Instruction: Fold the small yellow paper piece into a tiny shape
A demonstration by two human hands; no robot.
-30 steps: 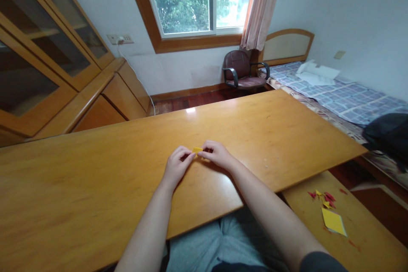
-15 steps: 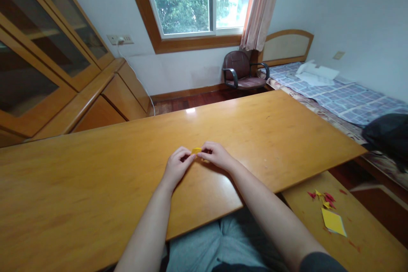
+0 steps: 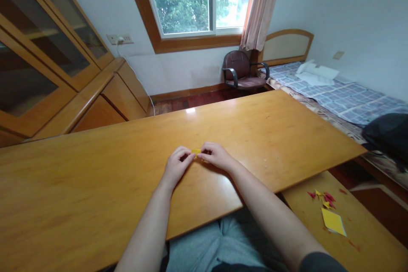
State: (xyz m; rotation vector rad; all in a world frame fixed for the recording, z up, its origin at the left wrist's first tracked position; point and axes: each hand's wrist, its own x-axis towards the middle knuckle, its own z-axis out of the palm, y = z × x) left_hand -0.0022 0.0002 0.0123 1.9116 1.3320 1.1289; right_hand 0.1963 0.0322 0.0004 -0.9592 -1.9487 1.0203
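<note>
A small piece of folded yellow paper (image 3: 196,151) is pinched between my two hands, just above or on the wooden table (image 3: 95,178). My left hand (image 3: 177,165) grips its left end between thumb and fingers. At the right end, my right hand (image 3: 217,155) holds it with thumb and fingertips closed. The fingers cover part of the paper, so its exact folded shape cannot be made out.
On a lower surface at the right lie a stack of yellow paper squares (image 3: 333,222) and several small red and yellow folded paper pieces (image 3: 325,199). A chair (image 3: 239,70) stands beyond the table. A bed (image 3: 347,97) with a black bag (image 3: 387,138) is at the right.
The yellow paper has tilted slightly between my fingertips. Both hands keep nearly the same place and grip.
</note>
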